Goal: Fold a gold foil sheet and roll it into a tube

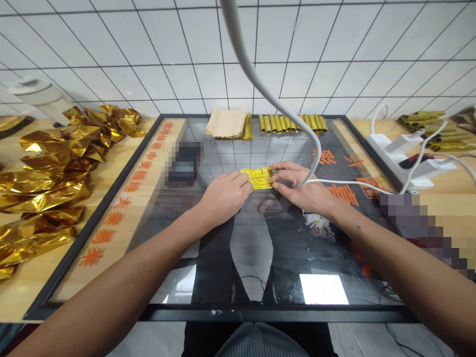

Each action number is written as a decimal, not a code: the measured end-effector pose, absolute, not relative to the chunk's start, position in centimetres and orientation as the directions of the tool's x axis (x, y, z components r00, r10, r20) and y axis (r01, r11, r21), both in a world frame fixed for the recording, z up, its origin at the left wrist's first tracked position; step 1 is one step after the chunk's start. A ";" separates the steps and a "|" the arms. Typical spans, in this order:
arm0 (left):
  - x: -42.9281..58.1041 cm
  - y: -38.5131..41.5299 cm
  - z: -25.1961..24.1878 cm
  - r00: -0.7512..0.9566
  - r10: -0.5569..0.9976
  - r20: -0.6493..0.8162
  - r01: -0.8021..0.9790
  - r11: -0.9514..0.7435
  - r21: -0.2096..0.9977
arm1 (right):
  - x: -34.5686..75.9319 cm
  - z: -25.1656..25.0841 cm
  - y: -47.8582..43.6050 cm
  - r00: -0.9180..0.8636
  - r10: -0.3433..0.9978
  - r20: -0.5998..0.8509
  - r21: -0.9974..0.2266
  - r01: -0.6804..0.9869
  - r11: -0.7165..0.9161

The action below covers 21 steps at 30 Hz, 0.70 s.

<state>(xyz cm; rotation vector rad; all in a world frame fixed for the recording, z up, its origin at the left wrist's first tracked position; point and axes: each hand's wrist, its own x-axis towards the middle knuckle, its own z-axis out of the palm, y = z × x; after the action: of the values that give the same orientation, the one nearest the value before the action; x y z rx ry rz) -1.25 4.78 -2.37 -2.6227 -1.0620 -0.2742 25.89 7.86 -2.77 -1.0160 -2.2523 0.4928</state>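
A small folded piece of gold foil paper lies on the glass tabletop in front of me, bright yellow with creases across it. My left hand is closed over its left edge, fingers bent and pressed together. At the right edge, my right hand grips it between thumb and fingertips. Both hands rest low over the glass. Behind the foil stands a stack of tan paper sheets with gold showing at its right side. Beside that stack lies a row of rolled gold paper tubes.
Crumpled gold foil covers the left side. A dark phone-like device lies left of my hands. One white cable hangs down in front of my right hand. A white power strip sits right, near more gold rolls.
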 end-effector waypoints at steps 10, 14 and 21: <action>-0.9 4.9 -2.1 0.688 0.674 0.269 0.722 -0.672 -0.166 | 26.4 -2.0 7.8 -0.644 0.661 0.386 -0.424 0.513 0.747; -0.9 4.9 -2.0 0.692 0.665 0.280 0.716 -0.682 -0.149 | 26.4 -2.0 7.9 -0.651 0.646 0.400 -0.392 0.515 0.762; -0.7 4.9 -2.1 0.708 0.651 0.274 0.705 -0.673 -0.222 | 26.4 -2.1 7.8 -0.650 0.647 0.398 -0.380 0.526 0.761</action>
<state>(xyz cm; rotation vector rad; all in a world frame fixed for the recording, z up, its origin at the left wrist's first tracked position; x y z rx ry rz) -0.74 4.92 -2.06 -2.6060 -1.0659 -0.2472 26.42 7.79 -2.08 -0.8804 -2.4372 0.3132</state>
